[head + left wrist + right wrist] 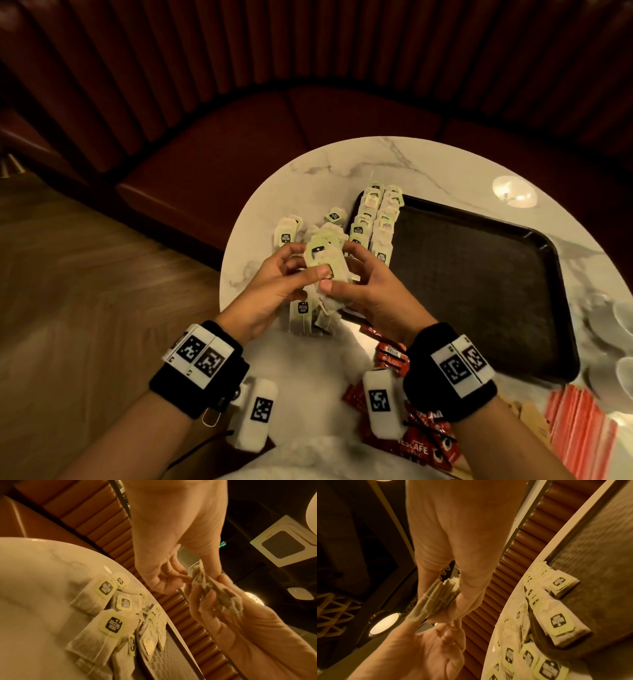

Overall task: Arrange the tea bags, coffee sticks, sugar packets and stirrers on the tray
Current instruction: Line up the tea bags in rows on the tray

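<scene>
While squaring a small stack of tea bags (323, 255) above the table (310, 171): held it between both hands, left hand (274, 287) and right hand (364, 287), fingers of each curled and pinched on the stack's edges. Had two rows of tea bags (375, 222) already laid along the left edge of the dark tray (479, 274); left the rest of the tray bare. Still left loose tea bags (301, 308) scattered beside the tray. Had not yet moved the red coffee sticks (424, 442), nor the striped packets (582, 425) at the near right. Judged the task roughly a quarter done.
</scene>
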